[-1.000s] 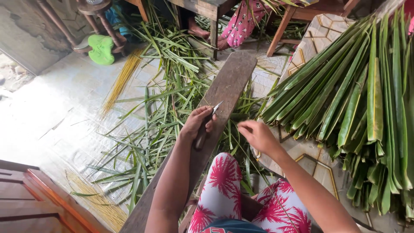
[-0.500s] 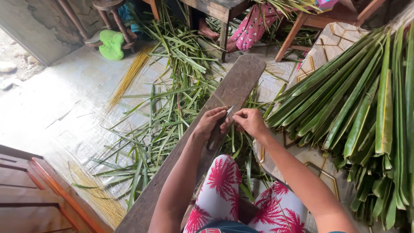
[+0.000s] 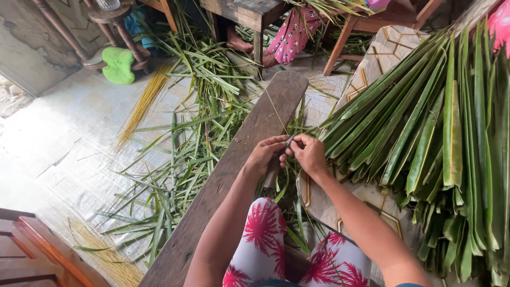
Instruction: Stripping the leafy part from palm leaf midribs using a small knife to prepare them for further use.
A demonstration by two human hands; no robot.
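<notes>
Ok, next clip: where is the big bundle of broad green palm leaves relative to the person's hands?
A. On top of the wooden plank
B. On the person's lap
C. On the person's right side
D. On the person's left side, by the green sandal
C: the bundle of broad palm leaves fills the right of the view, beyond the right hand, off the wooden plank.

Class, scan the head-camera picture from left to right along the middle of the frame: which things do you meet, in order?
Bundle of yellow sticks → loose green leaf strips → wooden plank → left hand → right hand → stack of long green leaves.
</notes>
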